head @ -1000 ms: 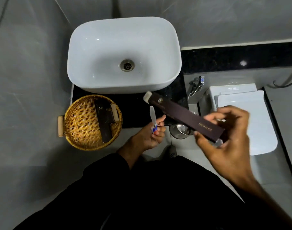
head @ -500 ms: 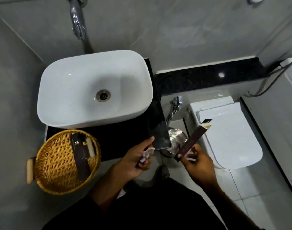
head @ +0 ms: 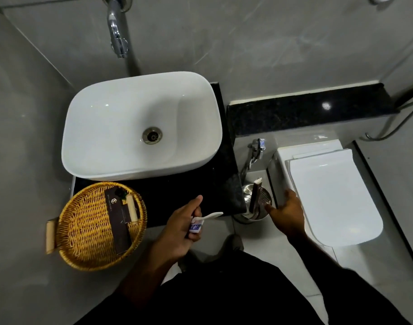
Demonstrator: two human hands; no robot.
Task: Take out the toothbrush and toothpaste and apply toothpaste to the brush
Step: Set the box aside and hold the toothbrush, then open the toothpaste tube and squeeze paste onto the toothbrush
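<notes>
1. The left hand is hovering just off the front edge of the black bench, its fingers curled closed around two things at once — a white toothbrush and a small white-and-blue toothpaste tube.
2. The toothbrush is lying roughly level, its free end pointing right, toward the metal bin; which end carries the bristles is too blurred to tell.
3. The toothpaste tube is sitting just below the brush, pinched against the palm, and the thumb is sticking up above both.
4. The right hand is hanging beside the toilet, fingers spread loose and holding nothing; the fingertips are lying close to the long dark box, and whether they are touching it cannot be told.
5. That dark box is standing nearly upright in the steel bin on the floor, its pale open end up — the bin is tucked between the bench and the toilet.
6. A wicker basket is resting at the bench's front left corner, overhanging the edge, with another dark box lying across it and a small pale cylinder beside that box.
7. The white basin is sitting behind the basket on the bench, under the chrome tap on the wall.
8. Dark sleeves are filling the lower part of the view.
</notes>
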